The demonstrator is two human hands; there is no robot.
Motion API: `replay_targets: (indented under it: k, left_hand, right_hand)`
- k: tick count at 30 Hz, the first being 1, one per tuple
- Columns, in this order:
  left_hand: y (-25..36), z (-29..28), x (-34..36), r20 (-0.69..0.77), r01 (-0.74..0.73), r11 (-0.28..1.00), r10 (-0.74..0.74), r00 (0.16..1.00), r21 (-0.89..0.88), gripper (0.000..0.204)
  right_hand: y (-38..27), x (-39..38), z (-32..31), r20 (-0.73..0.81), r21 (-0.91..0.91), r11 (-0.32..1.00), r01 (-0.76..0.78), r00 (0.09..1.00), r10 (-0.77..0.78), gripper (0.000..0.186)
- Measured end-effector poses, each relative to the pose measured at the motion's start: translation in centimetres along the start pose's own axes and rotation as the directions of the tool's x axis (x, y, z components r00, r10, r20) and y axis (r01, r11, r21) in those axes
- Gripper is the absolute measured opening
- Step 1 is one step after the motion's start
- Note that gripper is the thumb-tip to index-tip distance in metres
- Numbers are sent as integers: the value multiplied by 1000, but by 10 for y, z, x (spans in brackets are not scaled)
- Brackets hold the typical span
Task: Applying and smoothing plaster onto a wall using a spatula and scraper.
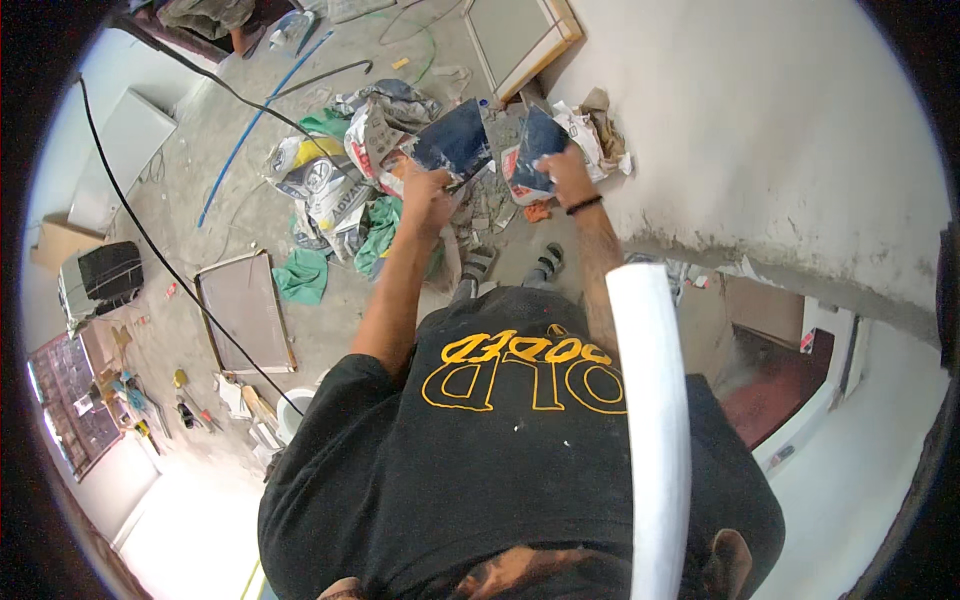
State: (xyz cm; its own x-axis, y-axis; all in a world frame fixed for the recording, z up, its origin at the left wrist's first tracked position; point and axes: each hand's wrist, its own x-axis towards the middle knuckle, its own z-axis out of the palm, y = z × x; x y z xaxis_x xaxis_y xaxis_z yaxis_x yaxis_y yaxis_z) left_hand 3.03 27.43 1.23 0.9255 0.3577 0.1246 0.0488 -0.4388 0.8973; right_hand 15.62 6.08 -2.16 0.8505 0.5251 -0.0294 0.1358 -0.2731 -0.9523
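Blue tile (455, 140) in left hand (428, 195); another (537, 140) in right hand (568, 170).

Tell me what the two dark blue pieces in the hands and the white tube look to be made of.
Left piece: probably glazed ceramic tile, flat, stiff, faintly shiny. Right piece: likely the same, with an irregular, perhaps broken edge. White tube: probably plastic pipe, smooth, matte, evenly round.

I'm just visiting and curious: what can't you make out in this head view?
- Left hand fingers: curled behind the dark flat piece.
- Right hand fingertips: hidden behind a second dark piece.
- Floor by the wall: blocked by the white pipe.
- Floor tools: too small.
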Motion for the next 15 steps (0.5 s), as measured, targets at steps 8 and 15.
replay_targets:
  k: [8,15]
  left_hand:
    - [50,-17,6,316,358,406,-168,934,-841,36]
    - [28,-16,-5,445,554,450,-333,832,-700,12]
  right_hand:
    - [-2,-34,-22,231,234,949,212,936,-266,31]
    - [-81,-23,-29,271,129,963,-235,943,194,47]
